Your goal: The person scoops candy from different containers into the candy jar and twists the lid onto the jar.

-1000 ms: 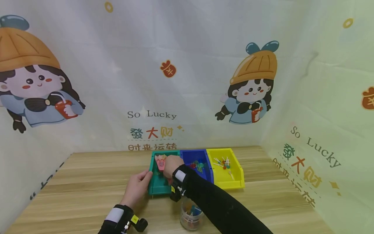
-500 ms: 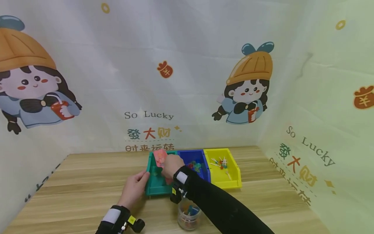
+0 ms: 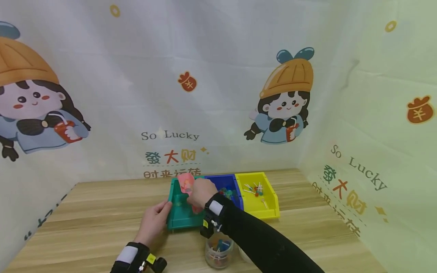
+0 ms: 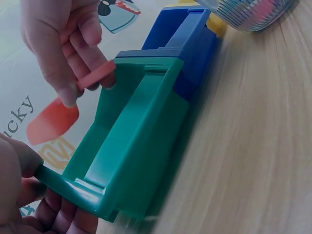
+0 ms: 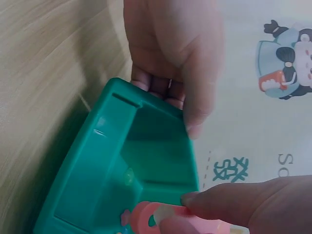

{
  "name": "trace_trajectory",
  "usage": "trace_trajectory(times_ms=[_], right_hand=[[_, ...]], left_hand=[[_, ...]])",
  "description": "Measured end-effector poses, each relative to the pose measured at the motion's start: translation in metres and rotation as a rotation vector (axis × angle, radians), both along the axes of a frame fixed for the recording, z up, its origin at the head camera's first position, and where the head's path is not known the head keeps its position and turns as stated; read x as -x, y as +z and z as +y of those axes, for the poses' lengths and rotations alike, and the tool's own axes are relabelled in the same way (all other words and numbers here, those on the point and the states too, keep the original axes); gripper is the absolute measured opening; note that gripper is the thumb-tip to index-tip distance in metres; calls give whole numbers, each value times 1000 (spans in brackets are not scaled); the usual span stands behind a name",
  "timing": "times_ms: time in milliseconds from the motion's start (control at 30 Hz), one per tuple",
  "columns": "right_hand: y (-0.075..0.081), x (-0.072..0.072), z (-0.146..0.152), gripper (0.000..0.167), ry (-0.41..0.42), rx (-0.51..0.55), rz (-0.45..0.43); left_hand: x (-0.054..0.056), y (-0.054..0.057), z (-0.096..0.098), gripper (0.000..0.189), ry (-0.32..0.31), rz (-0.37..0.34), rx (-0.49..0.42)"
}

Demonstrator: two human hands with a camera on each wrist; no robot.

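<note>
On my feed the left hand (image 3: 152, 223) came first: its thumb lay over the outer wall of the green bin (image 3: 184, 222), the other fingers curled beneath the edge, so the bin was firmly gripped. I judged that if that grip slackened, a nudge from the other side could make the bin skid on the wooden table (image 3: 112, 206).

Next along, the pink scoop (image 3: 186, 183) hung tilted over the back part of the green bin, its bowl near the rear rim. The right hand (image 3: 202, 192) pinched it by the handle, thumb on one side and fingers on the other. The likeliest trouble, to my eye, was the bowl knocking the rim or the narrow pinch letting the handle twist; either could have scattered small pieces behind the bin. The glass jar (image 3: 219, 253) stood close under the right forearm, and a careless drop of that elbow might have tipped it. Farther right, the blue bin (image 3: 228, 181) held colourful bits and the yellow bin (image 3: 268, 213) held little white-stemmed ones; a sweeping sleeve could have mixed them.

As for the scoop itself, it looked smooth and coral pink, with a wide bowl on the left and a slimmer handle on the right. A warmer, orange patch showed in the bowl, but I could not tell whether that was a load.
</note>
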State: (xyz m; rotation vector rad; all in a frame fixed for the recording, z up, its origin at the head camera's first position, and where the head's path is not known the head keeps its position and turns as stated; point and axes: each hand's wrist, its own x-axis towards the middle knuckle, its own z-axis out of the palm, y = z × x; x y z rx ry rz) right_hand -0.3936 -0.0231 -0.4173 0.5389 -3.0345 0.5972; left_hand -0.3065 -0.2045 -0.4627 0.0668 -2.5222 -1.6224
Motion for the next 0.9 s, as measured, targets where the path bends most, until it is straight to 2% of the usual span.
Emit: trace_trajectory(times_ms=[133,167,267,500,733,900], right_hand=[[28,-28,6,43,-31,38,-16],[45,-43,7,40,-49,44,-44],[54,-52,11,41,-79,73,-40],[64,-56,19,45,-102,134,-64],[69,-68,29,56,-95,136,-69],[71,-72,38,48,-74,164,-64]], left_hand=[[0,-1,0,50,5,7,3],[0,-1,0,50,5,8,0],[-1,-1,1,51,6,3,-16],[-2,-1,1,52,8,-8,-45],[0,-2,0,56,29,-26,-45],[2,-2,-2,63,62,-30,-56]])
